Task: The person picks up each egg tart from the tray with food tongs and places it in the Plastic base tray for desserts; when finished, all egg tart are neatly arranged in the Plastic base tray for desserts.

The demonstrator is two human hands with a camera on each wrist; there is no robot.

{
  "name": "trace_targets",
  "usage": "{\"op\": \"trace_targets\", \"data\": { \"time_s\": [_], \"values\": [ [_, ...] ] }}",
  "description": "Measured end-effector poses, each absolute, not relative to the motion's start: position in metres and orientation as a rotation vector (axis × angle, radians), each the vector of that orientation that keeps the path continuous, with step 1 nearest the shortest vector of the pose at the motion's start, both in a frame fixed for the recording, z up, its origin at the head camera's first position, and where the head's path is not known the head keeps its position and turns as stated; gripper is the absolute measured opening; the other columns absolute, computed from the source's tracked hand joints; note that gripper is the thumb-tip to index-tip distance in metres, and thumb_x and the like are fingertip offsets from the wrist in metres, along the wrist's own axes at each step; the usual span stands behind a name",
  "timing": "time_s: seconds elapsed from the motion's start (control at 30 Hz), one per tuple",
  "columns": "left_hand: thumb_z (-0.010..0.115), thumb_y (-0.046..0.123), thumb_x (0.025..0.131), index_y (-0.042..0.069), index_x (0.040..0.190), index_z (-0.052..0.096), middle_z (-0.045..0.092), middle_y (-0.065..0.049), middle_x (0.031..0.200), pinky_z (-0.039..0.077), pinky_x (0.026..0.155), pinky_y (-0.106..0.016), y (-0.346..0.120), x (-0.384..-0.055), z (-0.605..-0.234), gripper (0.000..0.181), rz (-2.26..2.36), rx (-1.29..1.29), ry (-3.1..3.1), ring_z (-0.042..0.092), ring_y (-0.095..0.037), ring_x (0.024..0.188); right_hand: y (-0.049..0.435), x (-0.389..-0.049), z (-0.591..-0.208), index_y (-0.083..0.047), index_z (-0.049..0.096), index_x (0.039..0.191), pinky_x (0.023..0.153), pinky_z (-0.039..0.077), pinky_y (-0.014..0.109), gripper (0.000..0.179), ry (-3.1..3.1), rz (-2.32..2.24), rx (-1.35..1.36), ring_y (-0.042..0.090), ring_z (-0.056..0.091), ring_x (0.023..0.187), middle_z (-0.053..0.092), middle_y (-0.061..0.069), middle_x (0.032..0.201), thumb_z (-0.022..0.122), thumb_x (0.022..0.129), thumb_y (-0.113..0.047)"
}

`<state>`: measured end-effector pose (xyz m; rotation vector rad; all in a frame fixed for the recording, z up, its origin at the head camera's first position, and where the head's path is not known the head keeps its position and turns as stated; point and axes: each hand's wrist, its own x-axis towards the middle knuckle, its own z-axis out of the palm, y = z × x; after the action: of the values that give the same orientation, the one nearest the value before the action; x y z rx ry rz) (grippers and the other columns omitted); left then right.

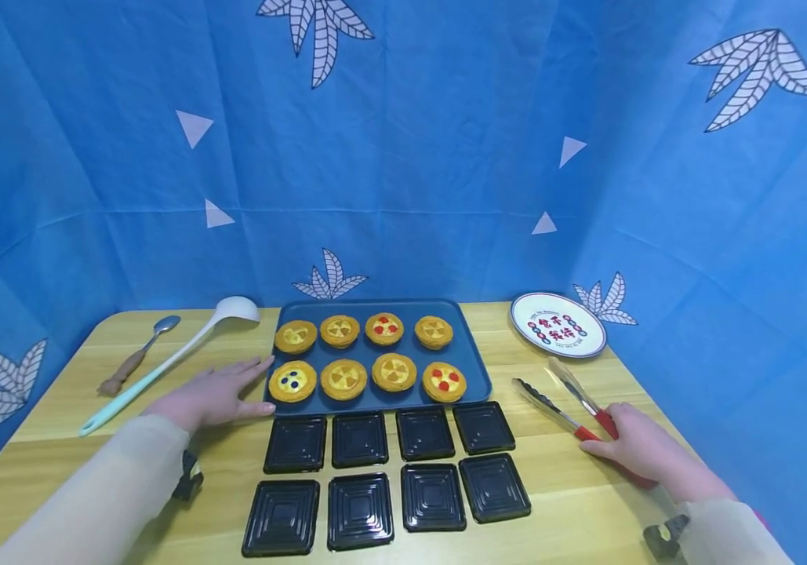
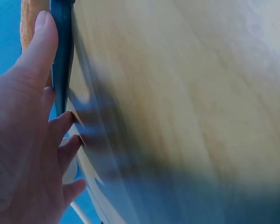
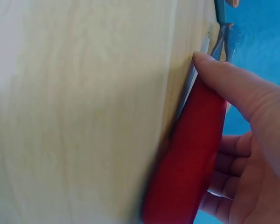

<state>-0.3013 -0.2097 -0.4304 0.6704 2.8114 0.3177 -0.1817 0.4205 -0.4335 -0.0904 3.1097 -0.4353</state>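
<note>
My left hand [image 1: 216, 395] lies at the left edge of a dark blue baking tray [image 1: 479, 369]. Its thumb and fingertips touch the tray's rim [image 2: 61, 56], the fingers spread and fairly straight. Two rows of tarts stand on the tray, among them one with blue dots [image 1: 293, 381] and one with red pieces [image 1: 444, 382]. To the right, my right hand [image 1: 639, 447] grips red-handled tongs [image 1: 590, 433], whose metal arms are spread on the table. In the right wrist view, the thumb presses on a red handle [image 3: 186, 154], with the other fingers behind it.
Black square plastic trays [image 1: 359, 510] lie in two rows before the baking tray. On the left are a white ladle with a mint handle [image 1: 163, 365] and a spoon [image 1: 138, 357]. An oval plate [image 1: 558, 324] with red lettering sits at the back right. Blue cloth [image 1: 389, 157] hangs behind.
</note>
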Motion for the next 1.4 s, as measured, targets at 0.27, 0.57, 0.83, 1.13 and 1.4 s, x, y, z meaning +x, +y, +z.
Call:
{"op": "trace_targets", "data": {
  "time_s": [0.27,0.57,0.83,1.13,1.4],
  "values": [
    [0.055,0.072,0.086,0.014,0.16,0.017,0.016,-0.024,0.16,0.019,0.108,-0.07,-0.209,-0.301,-0.429,0.101,0.419,0.622,2.761,0.02,-0.054,0.139,0.417,-0.187,-0.431,0.0,0.057,0.093,0.057,0.038,0.032,0.053,3.1,-0.561,-0.077,0.018,0.044,0.065,0.047,0.004,0.075,0.08,0.08,-0.045],
    [0.057,0.068,0.086,0.01,0.159,0.018,0.016,-0.027,0.159,0.02,0.109,-0.068,-0.207,-0.301,-0.43,0.101,0.446,0.631,2.764,0.02,-0.054,0.139,0.383,-0.2,-0.412,0.01,0.06,0.123,0.062,0.044,0.033,0.067,3.163,-0.758,-0.227,0.02,0.05,0.075,0.06,0.011,0.094,0.083,0.08,-0.037],
    [0.059,0.066,0.087,0.007,0.158,0.019,0.018,-0.029,0.157,0.022,0.109,-0.068,-0.206,-0.299,-0.429,0.101,0.455,0.642,2.771,0.022,-0.055,0.138,0.349,-0.208,-0.402,0.006,0.063,0.127,0.061,0.043,0.03,0.07,3.07,-0.897,-0.344,0.019,0.049,0.076,0.06,0.007,0.093,0.087,0.075,-0.035],
    [0.06,0.064,0.087,0.007,0.158,0.021,0.02,-0.029,0.157,0.022,0.109,-0.068,-0.205,-0.297,-0.428,0.099,0.472,0.642,2.778,0.022,-0.054,0.138,0.331,-0.212,-0.403,0.004,0.065,0.127,0.06,0.045,0.029,0.067,2.996,-0.906,-0.355,0.019,0.049,0.076,0.058,0.007,0.09,0.088,0.074,-0.03],
    [0.06,0.065,0.086,0.008,0.158,0.021,0.02,-0.029,0.157,0.022,0.109,-0.067,-0.206,-0.299,-0.431,0.1,0.469,0.64,2.784,0.022,-0.054,0.138,0.327,-0.215,-0.408,0.004,0.066,0.126,0.062,0.046,0.03,0.066,3.02,-0.87,-0.346,0.018,0.05,0.075,0.057,0.005,0.088,0.089,0.073,-0.029]
  ]
}}
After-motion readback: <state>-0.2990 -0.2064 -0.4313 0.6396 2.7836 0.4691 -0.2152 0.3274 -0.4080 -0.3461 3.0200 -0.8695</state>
